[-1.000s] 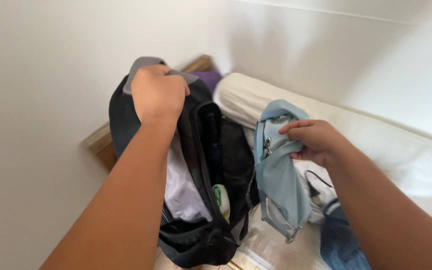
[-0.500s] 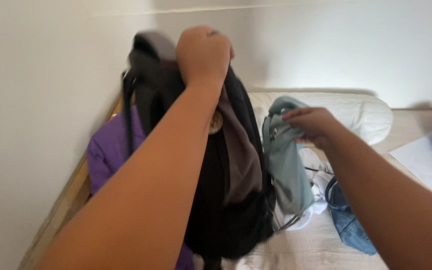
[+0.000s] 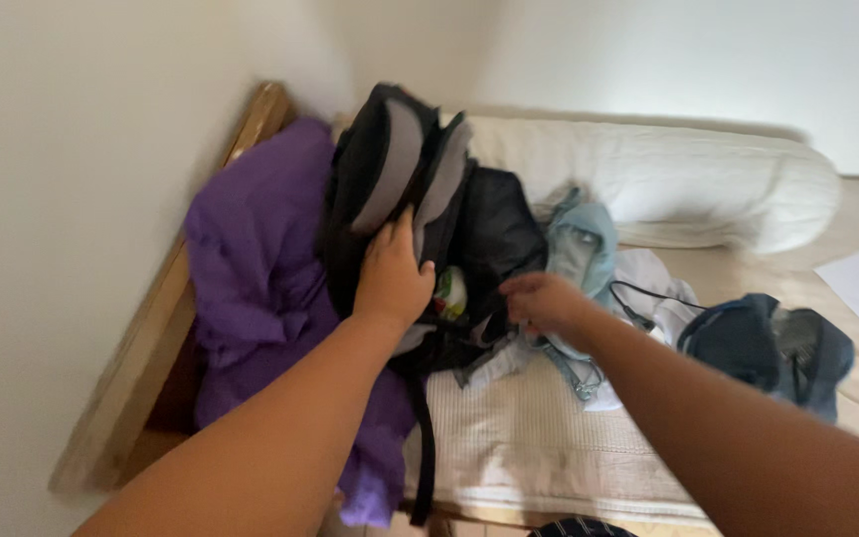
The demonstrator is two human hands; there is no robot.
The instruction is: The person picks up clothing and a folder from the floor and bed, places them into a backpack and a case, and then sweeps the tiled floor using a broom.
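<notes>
Left hand (image 3: 391, 281) grip closed on black backpack (image 3: 420, 214), lying on bed (image 3: 539, 438) | right hand (image 3: 539, 301) apparently pinching backpack's opening, beside light blue bag (image 3: 581, 244) | purple cloth (image 3: 251, 268) left

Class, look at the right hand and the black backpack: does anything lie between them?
Nothing visible does. The right hand is at the open edge of the black backpack, seemingly touching it. The light blue garment lies just behind the hand, not in between. The left hand already rests on the backpack.
</notes>
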